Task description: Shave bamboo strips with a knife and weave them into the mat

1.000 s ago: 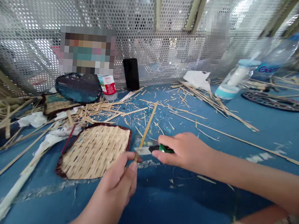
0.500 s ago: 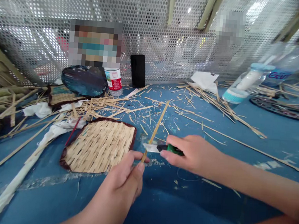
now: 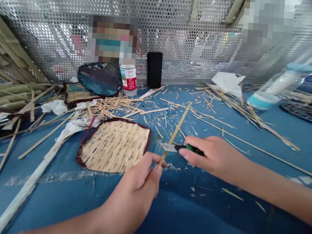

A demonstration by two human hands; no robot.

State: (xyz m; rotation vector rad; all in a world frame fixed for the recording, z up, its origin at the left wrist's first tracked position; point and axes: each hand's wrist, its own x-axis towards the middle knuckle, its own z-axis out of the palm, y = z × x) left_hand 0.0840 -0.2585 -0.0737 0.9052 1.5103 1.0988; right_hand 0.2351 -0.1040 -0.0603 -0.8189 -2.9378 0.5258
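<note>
Moved a little farther up the thin bamboo strip (image 3: 177, 128) since a second ago: flat grey blade of the green-handled utility knife (image 3: 182, 148), clenched in the right grip (image 3: 212, 157) and laid across the pale slat. Pinched at its lower end by the left grip (image 3: 136, 187), slanting up and away over the scuffed blue surface (image 3: 191, 213). Just beside it, to the left: woven bamboo mat (image 3: 116, 146), basket-textured, dark-edged.

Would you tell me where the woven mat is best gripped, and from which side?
The woven mat lies flat on the table, so only its rim offers a pinch. I would take the near edge, coming from the person's side, thumb on top: it lies bare, while a red stick and white paper crowd the far left corner.
</note>
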